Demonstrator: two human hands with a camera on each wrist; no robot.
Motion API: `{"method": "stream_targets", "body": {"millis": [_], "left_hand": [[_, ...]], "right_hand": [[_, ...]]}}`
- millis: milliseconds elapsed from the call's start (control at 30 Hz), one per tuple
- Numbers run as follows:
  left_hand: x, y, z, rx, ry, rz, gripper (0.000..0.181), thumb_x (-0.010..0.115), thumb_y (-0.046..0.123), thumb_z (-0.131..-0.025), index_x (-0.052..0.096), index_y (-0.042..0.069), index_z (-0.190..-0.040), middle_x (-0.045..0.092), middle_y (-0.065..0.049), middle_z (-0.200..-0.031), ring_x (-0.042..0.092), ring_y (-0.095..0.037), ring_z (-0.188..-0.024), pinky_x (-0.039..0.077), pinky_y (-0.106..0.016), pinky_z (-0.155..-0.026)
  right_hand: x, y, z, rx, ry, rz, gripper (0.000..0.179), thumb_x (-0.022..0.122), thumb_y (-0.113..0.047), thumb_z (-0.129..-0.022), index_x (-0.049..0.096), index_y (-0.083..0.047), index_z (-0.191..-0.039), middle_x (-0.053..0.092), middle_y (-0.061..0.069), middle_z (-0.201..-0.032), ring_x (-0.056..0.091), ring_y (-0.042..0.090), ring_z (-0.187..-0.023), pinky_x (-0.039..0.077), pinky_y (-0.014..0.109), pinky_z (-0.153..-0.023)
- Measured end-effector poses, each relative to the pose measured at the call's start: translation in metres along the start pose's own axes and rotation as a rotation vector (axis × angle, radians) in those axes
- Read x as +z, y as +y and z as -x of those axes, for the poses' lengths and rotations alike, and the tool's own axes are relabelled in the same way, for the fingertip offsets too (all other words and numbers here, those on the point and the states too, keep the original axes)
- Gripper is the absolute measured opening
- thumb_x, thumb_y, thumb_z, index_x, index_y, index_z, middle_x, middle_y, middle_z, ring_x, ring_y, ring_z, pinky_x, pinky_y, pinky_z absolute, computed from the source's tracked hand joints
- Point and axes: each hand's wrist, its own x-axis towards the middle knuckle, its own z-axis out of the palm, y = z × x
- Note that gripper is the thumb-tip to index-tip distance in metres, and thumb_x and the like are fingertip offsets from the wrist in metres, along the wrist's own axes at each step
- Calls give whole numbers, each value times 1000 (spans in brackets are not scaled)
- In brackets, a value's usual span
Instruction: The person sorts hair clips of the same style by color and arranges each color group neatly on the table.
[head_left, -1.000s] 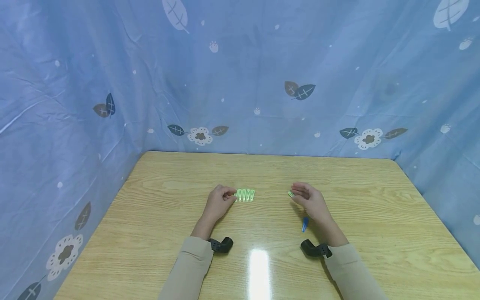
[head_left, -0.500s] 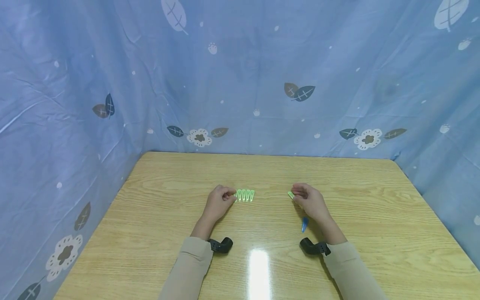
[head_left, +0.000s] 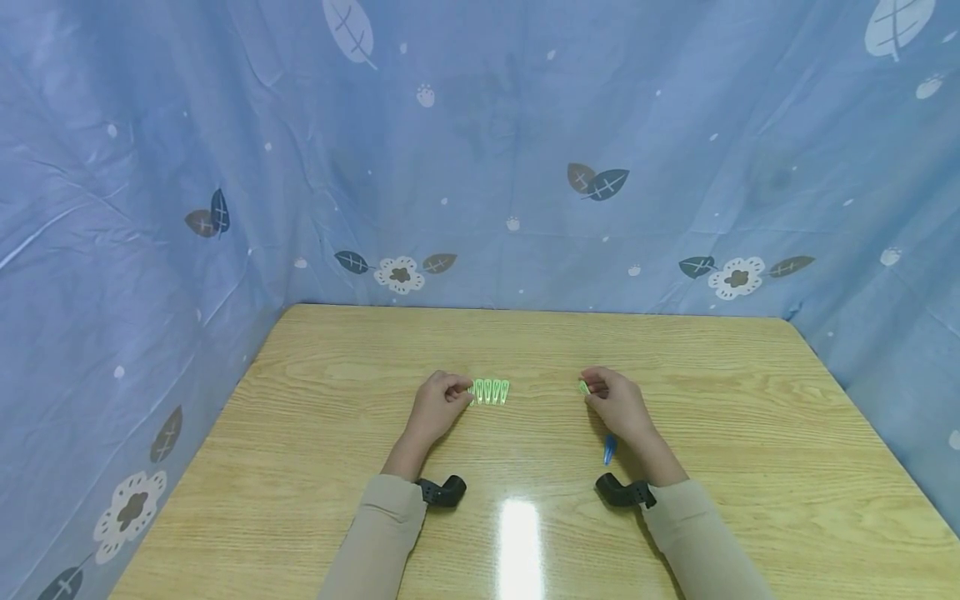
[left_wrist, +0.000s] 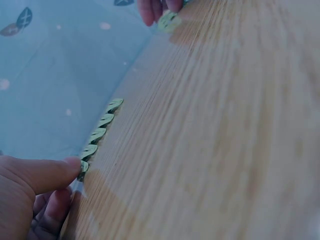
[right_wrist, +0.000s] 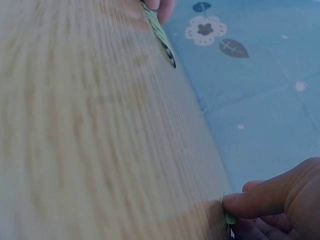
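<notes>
Several light green snap hair clips (head_left: pixel 492 391) stand side by side in a short row on the wooden table. At the row's left end, my left hand (head_left: pixel 439 402) pinches the outermost clip (left_wrist: pixel 84 167) between thumb and fingers. To the right, apart from the row, my right hand (head_left: pixel 619 405) pinches a single green hair clip (head_left: pixel 583 387) near the tabletop. Most of that clip is hidden by the thumb in the right wrist view. Under the right wrist lies a blue hair clip (head_left: pixel 610 449), touched by neither hand.
The wooden table (head_left: pixel 337 517) reaches back to a blue patterned curtain (head_left: pixel 487 150), which also hangs along both sides. A bright light reflection lies on the tabletop between the forearms. Each wrist wears a black camera mount (head_left: pixel 444 492).
The right hand's fingers have drawn together on the single green hair clip, which has turned slightly. The left hand, the row and the blue hair clip stay where they were.
</notes>
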Motion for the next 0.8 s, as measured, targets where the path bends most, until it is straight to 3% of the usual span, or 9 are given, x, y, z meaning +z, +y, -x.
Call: {"method": "stream_targets", "body": {"millis": [133, 367, 633, 800], "left_hand": [[0, 1, 0, -2, 2, 0, 19, 72, 14, -87, 72, 5, -104, 56, -2, -89, 53, -12, -77, 49, -26, -72], [-1, 1, 0, -3, 5, 1, 19, 72, 14, -87, 72, 5, -104, 56, -2, -89, 53, -12, -78, 50, -26, -72], [-1, 1, 0, 7, 4, 12, 19, 72, 13, -87, 72, 4, -103, 56, -2, -88, 53, -12, -77, 50, -26, -71], [-1, 1, 1, 14, 0, 17, 18, 72, 13, -87, 72, 4, -103, 55, -2, -88, 52, -12, -76, 49, -25, -70]], "right_hand": [[0, 0, 0, -13, 19, 19, 34, 61, 8, -87, 59, 8, -121, 63, 22, -110, 61, 34, -99, 52, 43, -85], [-2, -4, 1, 8, 49, -61, 36, 57, 7, -90, 58, 7, -125, 63, 20, -108, 60, 33, -101, 50, 43, -87], [-9, -8, 3, 73, 5, -222, 36, 56, 3, -93, 55, 7, -128, 58, 23, -115, 55, 33, -107, 49, 19, -76], [-9, -11, 3, 146, 0, -291, 36, 58, -1, -92, 57, 4, -128, 58, 20, -115, 56, 22, -102, 48, 17, -74]]}}
